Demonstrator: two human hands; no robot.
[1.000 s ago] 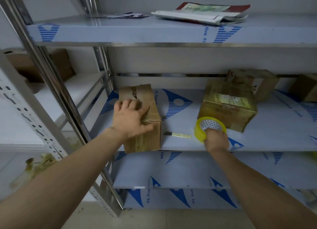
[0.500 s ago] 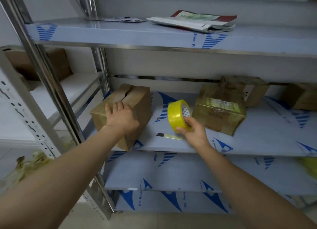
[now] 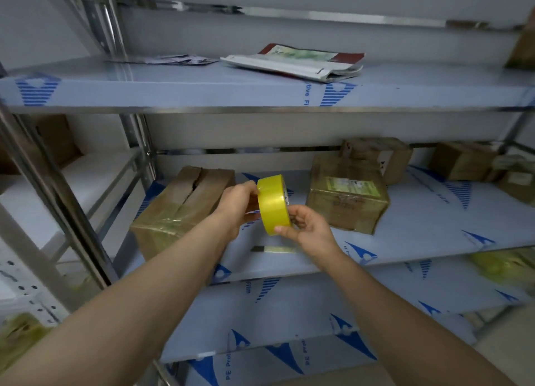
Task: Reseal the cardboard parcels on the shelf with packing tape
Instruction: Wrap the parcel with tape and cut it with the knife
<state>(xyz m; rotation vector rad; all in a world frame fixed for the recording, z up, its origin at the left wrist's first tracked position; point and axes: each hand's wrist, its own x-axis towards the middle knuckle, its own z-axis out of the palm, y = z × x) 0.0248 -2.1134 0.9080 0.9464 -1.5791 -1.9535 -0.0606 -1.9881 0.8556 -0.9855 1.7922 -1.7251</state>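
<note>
Left grip (image 3: pixel 238 203), forearm rising from the lower left, sits just right of the brown cardboard parcel with a split top seam (image 3: pixel 185 203) and curls its fingers round the upper edge of the yellow roll of packing tape (image 3: pixel 273 209). Right grip (image 3: pixel 309 229) pinches the roll's lower edge. Held on edge, the roll is above the film-covered metal shelf (image 3: pixel 434 241), left of the tape-wrapped cardboard parcel (image 3: pixel 347 200).

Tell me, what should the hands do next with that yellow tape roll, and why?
Probably pick the tape's free end loose with the left hand while the right hand holds the yellow tape roll: both grip it, no strip is pulled out, and the cardboard box gapes along its top seam.
</note>
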